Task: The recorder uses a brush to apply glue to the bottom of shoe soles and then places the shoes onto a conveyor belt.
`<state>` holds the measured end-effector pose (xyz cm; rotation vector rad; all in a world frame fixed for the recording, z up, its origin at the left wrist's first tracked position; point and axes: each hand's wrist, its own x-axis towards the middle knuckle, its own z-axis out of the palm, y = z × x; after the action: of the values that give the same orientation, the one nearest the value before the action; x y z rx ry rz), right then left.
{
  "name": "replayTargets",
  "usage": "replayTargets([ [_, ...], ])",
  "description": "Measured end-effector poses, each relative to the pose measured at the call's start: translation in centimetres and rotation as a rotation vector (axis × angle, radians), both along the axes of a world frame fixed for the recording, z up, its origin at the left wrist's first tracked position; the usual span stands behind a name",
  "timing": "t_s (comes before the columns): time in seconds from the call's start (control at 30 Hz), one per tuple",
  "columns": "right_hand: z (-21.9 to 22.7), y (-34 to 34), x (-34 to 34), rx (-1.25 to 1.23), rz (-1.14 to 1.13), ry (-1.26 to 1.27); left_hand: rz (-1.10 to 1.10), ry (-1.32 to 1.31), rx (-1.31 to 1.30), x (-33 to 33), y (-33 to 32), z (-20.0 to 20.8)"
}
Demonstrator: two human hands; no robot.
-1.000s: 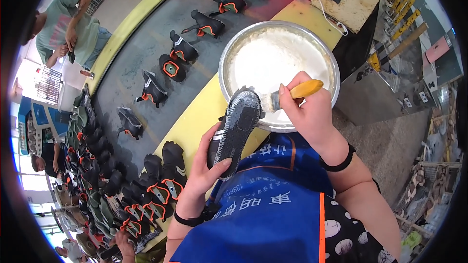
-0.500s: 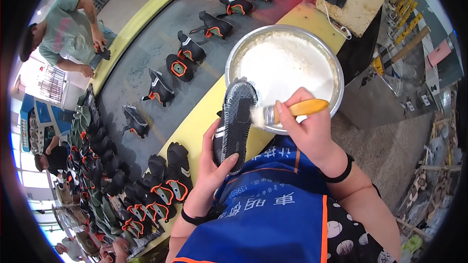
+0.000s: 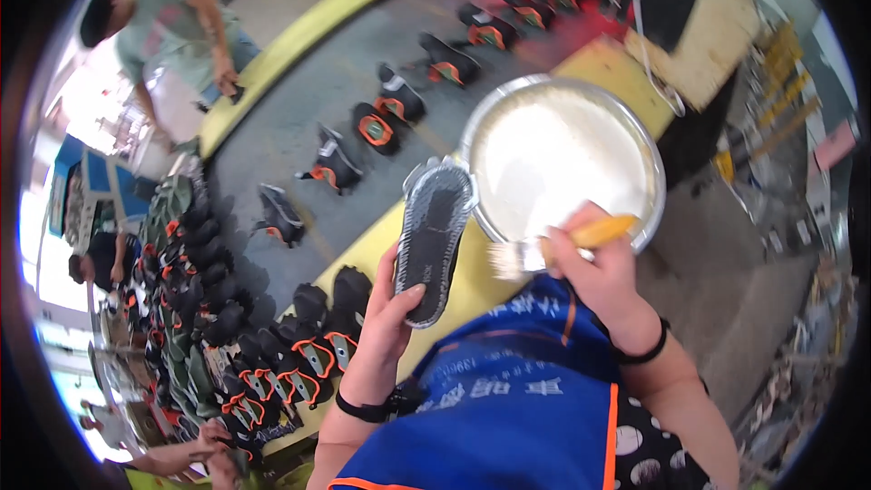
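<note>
Pointing lengthwise forward, the shoe (image 3: 435,240) is clamped in left grip (image 3: 387,310), the brush (image 3: 608,230) in right grip (image 3: 594,268).

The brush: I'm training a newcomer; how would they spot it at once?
Find the big round metal basin with white contents. At its near edge, the person's right hand holds the brush. Its yellow handle and pale bristles set it apart from the black shoe in the left hand.

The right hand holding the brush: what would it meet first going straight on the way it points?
Leading the right hand, the brush would probably meet the dark shoe in the left hand first, though depth is unclear.
</note>
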<state>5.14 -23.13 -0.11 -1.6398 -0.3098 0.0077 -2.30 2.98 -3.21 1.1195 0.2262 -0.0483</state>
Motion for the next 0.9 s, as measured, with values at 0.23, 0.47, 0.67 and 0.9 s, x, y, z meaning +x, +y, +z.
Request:
replayTargets([
  [0.23,-4.7,-3.3,3.8,0.041,-0.239,-0.169,0.401,0.120,-0.542,-1.3,10.5,2.1],
  [0.47,-8.1,-4.1,3.9,-0.095,-0.337,-0.212,0.622,0.434,-0.389,-2.6,23.7,0.3],
  [0.67,-8.0,-3.7,3.4,-0.179,-0.361,-0.308,0.786,0.759,-0.027,1.3,35.1,-5.4],
  [0.9,-8.9,-3.2,2.5,-0.341,-0.286,-0.434,0.536,0.935,1.215,2.8,38.4,-13.9],
])
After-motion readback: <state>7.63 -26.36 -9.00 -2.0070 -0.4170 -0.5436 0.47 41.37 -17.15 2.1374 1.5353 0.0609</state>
